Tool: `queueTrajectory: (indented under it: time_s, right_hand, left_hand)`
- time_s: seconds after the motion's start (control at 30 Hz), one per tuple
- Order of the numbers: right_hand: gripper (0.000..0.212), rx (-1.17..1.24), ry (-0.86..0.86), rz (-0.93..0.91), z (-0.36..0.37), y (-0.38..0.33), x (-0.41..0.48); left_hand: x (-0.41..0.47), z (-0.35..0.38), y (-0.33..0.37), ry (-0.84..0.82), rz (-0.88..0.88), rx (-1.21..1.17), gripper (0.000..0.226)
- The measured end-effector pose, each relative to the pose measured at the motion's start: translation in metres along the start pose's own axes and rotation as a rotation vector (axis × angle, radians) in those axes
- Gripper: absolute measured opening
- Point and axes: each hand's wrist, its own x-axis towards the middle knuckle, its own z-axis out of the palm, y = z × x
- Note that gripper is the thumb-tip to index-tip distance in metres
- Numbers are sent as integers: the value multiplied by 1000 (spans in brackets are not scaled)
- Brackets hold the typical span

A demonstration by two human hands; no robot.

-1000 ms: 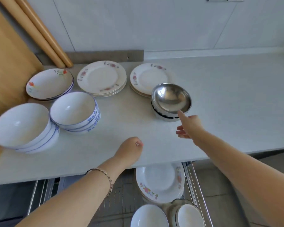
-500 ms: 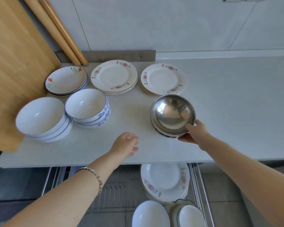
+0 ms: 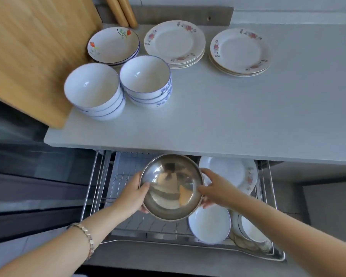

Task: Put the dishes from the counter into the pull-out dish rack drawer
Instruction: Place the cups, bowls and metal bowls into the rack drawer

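The pale counter [image 3: 238,120] fills the upper half of the view, with a big wooden cutting board [image 3: 28,56] leaning over its left end. Below the counter edge the wire dish rack drawer [image 3: 168,241] stands pulled out. Its right side is already loaded: floral plates [image 3: 236,172] at the back, a white bowl [image 3: 210,226] in front of them and more bowls [image 3: 252,230] in the right front corner. Its left and middle wires are bare.

On the counter wait two stacks of floral plates [image 3: 174,44] [image 3: 240,51], a stack of shallow bowls [image 3: 113,45] and two stacks of deep bowls [image 3: 92,90] [image 3: 146,80].

The steel bowl [image 3: 171,186] is off the counter, held mouth up over the middle of the drawer, overlapping the white bowl's edge from above. It may be a nested stack rather than one bowl; from above I cannot tell.

The left hand [image 3: 131,196] grips its left rim, thumb hooked inside and fingers curled beneath. The right hand [image 3: 214,188] clamps the opposite rim the same way, fingertips [image 3: 205,205] showing underneath.

The bowl is round, so no axis matters. What counts is that the free wires lie below and to the left, on the left hand's side, so setting it down likely means easing leftward, away from the crockery
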Motion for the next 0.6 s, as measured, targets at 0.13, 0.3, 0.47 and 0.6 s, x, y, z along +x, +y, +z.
queueTrajectory:
  time_s: [0.13, 0.3, 0.47, 0.6]
  right_hand:
    - [51, -27, -46, 105, 61, 22, 35]
    - [34, -226, 40, 216, 106, 52, 86]
    - [41, -609, -14, 236, 116, 88, 128]
    - [42, -966, -60, 187, 115, 101, 143]
  left_hand:
    - [24, -13, -70, 56, -78, 105, 20]
    - [73, -6, -126, -60, -174, 275, 44]
    - [115, 19, -161, -111, -134, 465, 47]
    - [135, 35, -175, -156, -91, 527, 47]
